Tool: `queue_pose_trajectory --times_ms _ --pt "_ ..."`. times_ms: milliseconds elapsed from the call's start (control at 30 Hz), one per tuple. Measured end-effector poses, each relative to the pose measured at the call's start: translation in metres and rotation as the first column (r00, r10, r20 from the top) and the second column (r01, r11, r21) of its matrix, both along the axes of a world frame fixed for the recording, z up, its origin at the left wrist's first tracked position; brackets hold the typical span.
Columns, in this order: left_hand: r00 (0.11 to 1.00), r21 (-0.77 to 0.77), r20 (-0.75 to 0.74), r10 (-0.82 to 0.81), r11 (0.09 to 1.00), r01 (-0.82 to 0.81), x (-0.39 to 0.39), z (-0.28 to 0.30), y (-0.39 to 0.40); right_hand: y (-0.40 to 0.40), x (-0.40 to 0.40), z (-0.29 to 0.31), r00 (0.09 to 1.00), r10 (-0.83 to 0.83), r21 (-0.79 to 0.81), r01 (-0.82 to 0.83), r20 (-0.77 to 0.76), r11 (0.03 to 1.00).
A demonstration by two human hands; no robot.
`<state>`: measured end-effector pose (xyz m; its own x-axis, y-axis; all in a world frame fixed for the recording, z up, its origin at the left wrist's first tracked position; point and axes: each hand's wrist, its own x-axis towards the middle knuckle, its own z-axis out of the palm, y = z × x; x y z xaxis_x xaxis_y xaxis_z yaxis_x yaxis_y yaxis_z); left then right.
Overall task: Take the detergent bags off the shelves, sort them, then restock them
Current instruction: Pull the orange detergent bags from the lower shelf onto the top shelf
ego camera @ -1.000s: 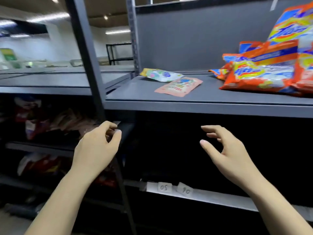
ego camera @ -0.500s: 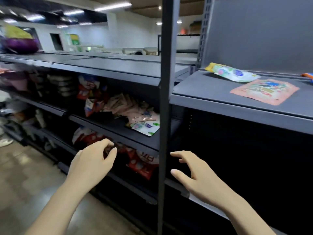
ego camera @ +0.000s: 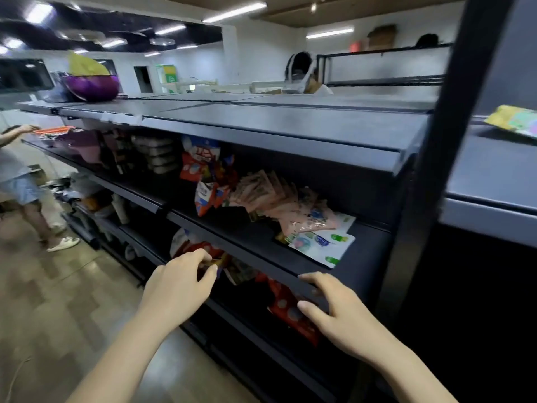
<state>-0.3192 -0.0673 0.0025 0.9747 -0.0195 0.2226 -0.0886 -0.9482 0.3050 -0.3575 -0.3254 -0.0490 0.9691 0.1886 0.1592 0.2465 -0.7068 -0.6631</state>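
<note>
Pink detergent bags lie fanned out on the middle shelf, with white and green bags at their right end and red and blue bags standing to their left. Red bags lie on the shelf below. My left hand hovers in front of that lower shelf, fingers loosely curled, holding nothing. Level with the middle shelf's front edge is my right hand, fingers spread and empty. A yellow and green bag lies on the top shelf at the far right.
A dark upright post divides the two shelf units. A purple bowl sits on the top shelf far left. One person stands in the aisle at the left, another person is behind the shelving. Wooden floor lies below.
The view has swung further left, onto the left shelf unit with its bags. Both hands came along and now hover before its lower shelves, still empty.
</note>
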Motion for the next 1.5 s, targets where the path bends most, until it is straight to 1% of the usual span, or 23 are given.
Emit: queue_pose_trajectory --times_ms 200,333,467,633,833,967,1167,1267,1333,1400,1467,1500 --pt "0.998 -0.006 0.034 0.053 0.999 -0.053 0.052 0.001 0.042 0.028 0.063 0.002 0.999 -0.049 -0.003 0.049 -0.015 0.999" --pt "0.999 -0.038 0.029 0.04 0.999 -0.039 0.088 -0.004 0.063 0.043 0.091 0.004 0.995 -0.08 -0.023 0.079 -0.051 0.997" --pt "1.0 -0.045 0.022 0.014 0.999 -0.013 0.13 -0.013 0.084 0.063 0.118 0.006 0.984 -0.168 -0.033 0.166 -0.059 0.986" --pt "0.998 -0.047 -0.006 -0.07 0.996 0.069 0.194 -0.02 0.122 0.105 0.158 0.006 0.96 -0.269 -0.029 0.268 -0.08 0.963" --pt "0.986 -0.028 -0.058 -0.153 0.988 0.152 0.277 -0.014 0.19 0.174 0.22 0.019 0.917 -0.382 -0.031 0.381 -0.119 0.924" --pt "0.971 -0.015 -0.072 -0.227 0.974 0.227 0.33 -0.012 0.224 0.212 0.26 0.027 0.886 -0.439 -0.076 0.432 -0.148 0.899" --pt "0.936 -0.023 -0.14 -0.322 0.946 0.323 0.393 -0.014 0.243 0.24 0.308 0.019 0.825 -0.525 -0.11 0.514 -0.211 0.851" --pt "0.914 -0.036 -0.143 -0.38 0.925 0.379 0.419 -0.018 0.238 0.248 0.333 0.015 0.796 -0.559 -0.124 0.545 -0.234 0.829" --pt "0.89 -0.083 -0.179 -0.42 0.908 0.411 0.442 -0.026 0.231 0.25 0.35 0.009 0.795 -0.567 -0.108 0.558 -0.215 0.823" --pt "0.849 -0.183 -0.205 -0.488 0.871 0.457 0.467 -0.038 0.222 0.25 0.367 0.001 0.79 -0.576 -0.093 0.571 -0.209 0.816" --pt "0.793 -0.326 -0.209 -0.572 0.806 0.494 0.491 -0.052 0.211 0.251 0.383 -0.005 0.78 -0.586 -0.067 0.587 -0.218 0.807" --pt "0.768 -0.416 -0.227 -0.599 0.773 0.479 0.503 -0.057 0.205 0.252 0.392 -0.006 0.779 -0.59 -0.041 0.596 -0.214 0.802"
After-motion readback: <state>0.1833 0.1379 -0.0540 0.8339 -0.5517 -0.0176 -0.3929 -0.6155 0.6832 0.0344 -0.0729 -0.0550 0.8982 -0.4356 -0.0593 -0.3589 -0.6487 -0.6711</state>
